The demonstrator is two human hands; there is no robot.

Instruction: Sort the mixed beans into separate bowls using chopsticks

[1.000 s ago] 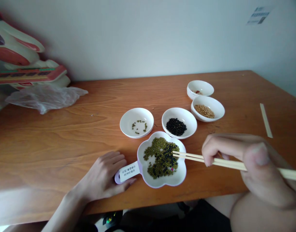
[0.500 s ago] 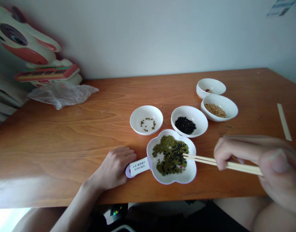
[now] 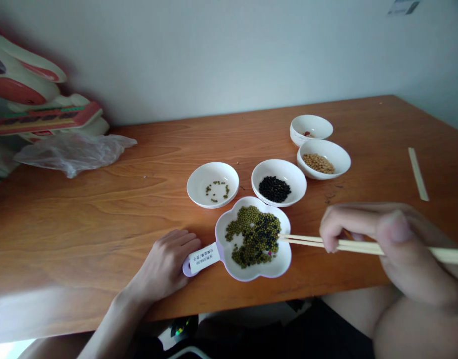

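A pair of wooden chopsticks (image 3: 311, 241) is gripped in my right hand (image 3: 396, 244), fingers closed round them. Their tips sit close together inside the right side of a flower-shaped white dish (image 3: 284, 264) with a purple rim. Green mung beans (image 3: 247, 219) and black beans (image 3: 268, 227) lie mixed in the dish, with a small pink speck near the lower right. On the table, my left hand (image 3: 172, 262) rests palm down beside the end of the dish's labelled handle (image 3: 204, 258). Its fingers lie on the wood, with the thumb hidden; the handle's end shows uncovered.
Behind the dish stand white bowls: one with a few mung beans (image 3: 213, 172), another with black beans (image 3: 279, 167), one with tan beans (image 3: 343, 159), and one with reddish bits (image 3: 320, 124). A paper strip (image 3: 418, 174) lies right; a plastic bag (image 3: 79, 152) and toy keyboard (image 3: 49, 119) left.
The whole view has shifted, so things appear further left. Against the dish, the chopstick tips have moved slightly toward its right rim. My left hand stays beside the handle.
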